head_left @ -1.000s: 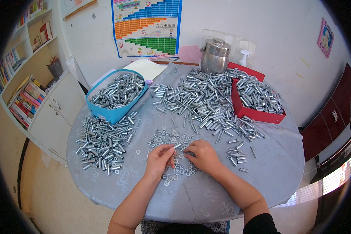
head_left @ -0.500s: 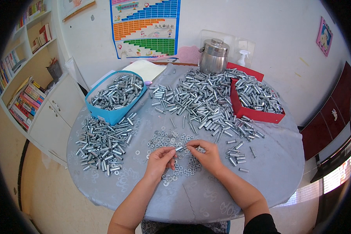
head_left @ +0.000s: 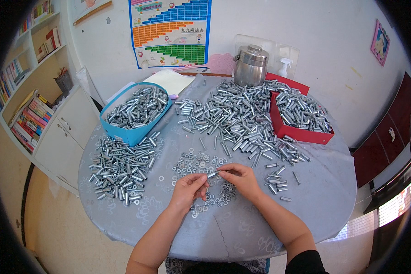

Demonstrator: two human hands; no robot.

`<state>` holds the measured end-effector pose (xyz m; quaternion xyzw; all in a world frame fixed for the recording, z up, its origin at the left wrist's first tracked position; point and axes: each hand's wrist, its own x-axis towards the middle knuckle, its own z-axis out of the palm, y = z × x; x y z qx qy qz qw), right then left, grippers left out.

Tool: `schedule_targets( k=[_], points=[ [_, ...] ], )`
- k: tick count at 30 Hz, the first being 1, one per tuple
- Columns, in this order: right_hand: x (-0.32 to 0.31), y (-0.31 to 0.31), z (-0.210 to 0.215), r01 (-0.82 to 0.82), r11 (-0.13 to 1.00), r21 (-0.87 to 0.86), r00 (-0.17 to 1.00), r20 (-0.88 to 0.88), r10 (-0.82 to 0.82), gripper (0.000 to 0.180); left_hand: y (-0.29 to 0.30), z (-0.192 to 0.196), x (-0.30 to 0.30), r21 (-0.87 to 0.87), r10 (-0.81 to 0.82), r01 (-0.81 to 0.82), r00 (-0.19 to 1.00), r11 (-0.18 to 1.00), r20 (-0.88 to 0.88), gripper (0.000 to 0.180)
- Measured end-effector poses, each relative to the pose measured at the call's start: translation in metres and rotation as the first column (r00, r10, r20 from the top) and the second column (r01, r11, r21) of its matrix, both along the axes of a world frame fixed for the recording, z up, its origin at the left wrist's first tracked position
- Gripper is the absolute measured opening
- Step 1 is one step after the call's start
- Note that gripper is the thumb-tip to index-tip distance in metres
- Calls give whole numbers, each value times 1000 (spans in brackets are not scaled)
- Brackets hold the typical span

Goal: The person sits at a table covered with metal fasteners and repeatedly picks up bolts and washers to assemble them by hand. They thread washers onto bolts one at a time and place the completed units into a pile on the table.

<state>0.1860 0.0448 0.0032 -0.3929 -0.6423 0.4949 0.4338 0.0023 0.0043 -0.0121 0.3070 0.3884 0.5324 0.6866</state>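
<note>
Over the near middle of the table, a silvery sleeve anchor bolt [head_left: 212, 175] is held between both hands. My left hand [head_left: 187, 191] pinches its left end between thumb and fingers. The fingertips of my right hand [head_left: 239, 180] are closed around the right end; whether a nut or washer sits there is too small to tell. Beneath and just beyond the hands lie loose nuts and washers [head_left: 195, 163], partly hidden by the fingers. A heap of metal anchors [head_left: 123, 171] lies to the left, and a larger heap of sleeves and bolts [head_left: 235, 112] spreads behind.
A blue basket [head_left: 134, 136] full of anchors stands at the back left. At the back right is a red box [head_left: 303, 134] with more metal parts, beside a steel canister [head_left: 250, 68]. Paper [head_left: 173, 81] and a spray bottle [head_left: 285, 67] are near the wall.
My fingers have shifted slightly on the anchor bolt, and more of its sleeve shows between the hands. My right fingertips have moved a little. The heaps look the same.
</note>
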Motion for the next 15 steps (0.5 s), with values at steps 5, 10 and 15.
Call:
schedule_targets(
  k=[5,10,15],
  points=[
    [-2,-3,-1,70,950,305,992,77,-98,16,-1,1,0,-20,7,-7,1000,1000,14,16],
    [-3,-5,2,100,962,256,992,43,-115,14,0,-1,1,-36,3,-1,999,999,45,16],
    [-3,-5,-3,94,969,229,995,6,-99,16,0,0,1,-40,-1,4,998,999,65,16]
  ],
)
